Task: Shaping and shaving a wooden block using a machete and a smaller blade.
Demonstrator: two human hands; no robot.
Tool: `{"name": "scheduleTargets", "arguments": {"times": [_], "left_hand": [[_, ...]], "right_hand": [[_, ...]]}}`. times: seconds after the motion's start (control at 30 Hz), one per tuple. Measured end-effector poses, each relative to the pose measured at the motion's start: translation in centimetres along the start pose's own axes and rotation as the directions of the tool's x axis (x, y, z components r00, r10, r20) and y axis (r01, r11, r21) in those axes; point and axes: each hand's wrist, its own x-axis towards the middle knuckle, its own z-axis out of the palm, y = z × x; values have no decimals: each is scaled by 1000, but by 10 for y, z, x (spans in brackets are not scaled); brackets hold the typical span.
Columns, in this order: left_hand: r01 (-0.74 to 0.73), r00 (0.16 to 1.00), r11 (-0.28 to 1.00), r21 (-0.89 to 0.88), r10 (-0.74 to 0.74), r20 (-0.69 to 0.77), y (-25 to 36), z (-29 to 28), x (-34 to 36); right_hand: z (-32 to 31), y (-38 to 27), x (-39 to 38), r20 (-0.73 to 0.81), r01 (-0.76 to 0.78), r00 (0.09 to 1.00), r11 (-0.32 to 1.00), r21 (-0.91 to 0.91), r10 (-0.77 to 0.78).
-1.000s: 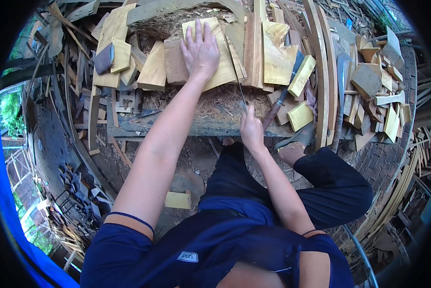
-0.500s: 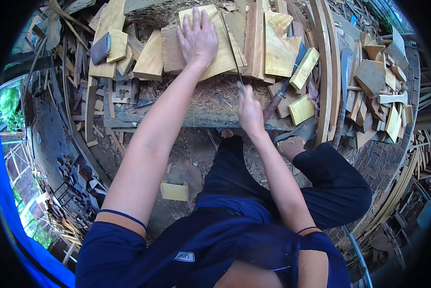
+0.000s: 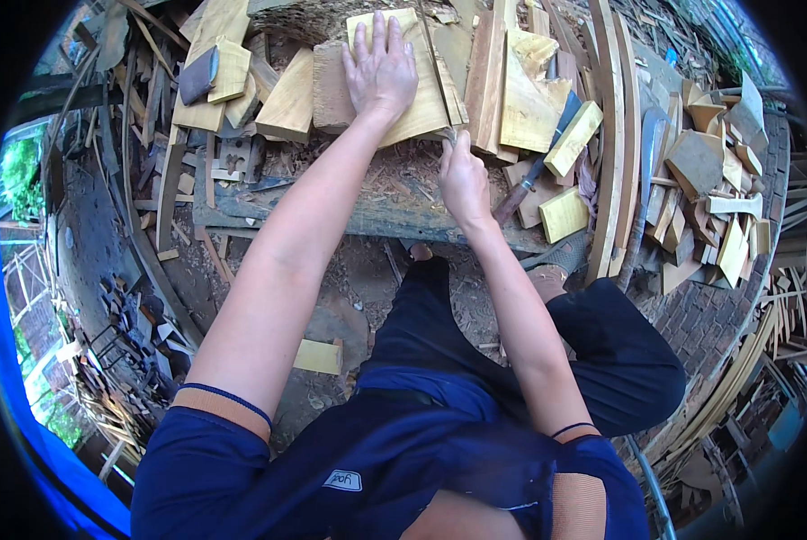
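My left hand [image 3: 381, 65] lies flat, fingers spread, on a pale yellow wooden board [image 3: 419, 115] resting on a rough, sawdust-covered work block [image 3: 367, 214]. Just below the board's near right corner, my right hand [image 3: 465, 175] is closed around the handle of a thin saw. Its narrow blade [image 3: 432, 63] runs away from me across the board, right beside my left hand. I sit with dark-trousered legs bent under the block.
Cut yellow blocks [image 3: 565, 212] and planks [image 3: 502, 81] crowd the block's far and right side. A dark-handled knife [image 3: 522, 193] lies right of my hand, with a long curved blade [image 3: 648, 153] beyond. Offcuts [image 3: 718, 180] pile at right. One small block [image 3: 318, 357] lies on the ground.
My right hand has pushed forward toward the board, sliding the thin blade further along it. My left hand stays pressed on the board.
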Motion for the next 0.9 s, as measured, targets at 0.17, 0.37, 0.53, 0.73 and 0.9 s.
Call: {"name": "scheduleTargets", "arguments": {"times": [0.17, 0.37, 0.53, 0.73, 0.9], "left_hand": [[-58, 997, 998, 7, 58, 59, 1, -4, -6], [-100, 995, 987, -125, 101, -1, 3, -7, -10], [73, 996, 995, -68, -76, -43, 6, -4, 2], [105, 993, 990, -91, -109, -37, 5, 0, 3], [109, 993, 993, -36, -110, -38, 1, -1, 2]], "right_hand": [[13, -3, -11, -55, 39, 998, 999, -31, -41], [22, 0, -16, -71, 23, 997, 993, -113, -31], [1, 3, 21, -50, 45, 997, 990, -135, -52], [6, 15, -9, -61, -4, 998, 999, -41, 2], [3, 39, -43, 15, 3, 1000, 1000, -14, -3]]}}
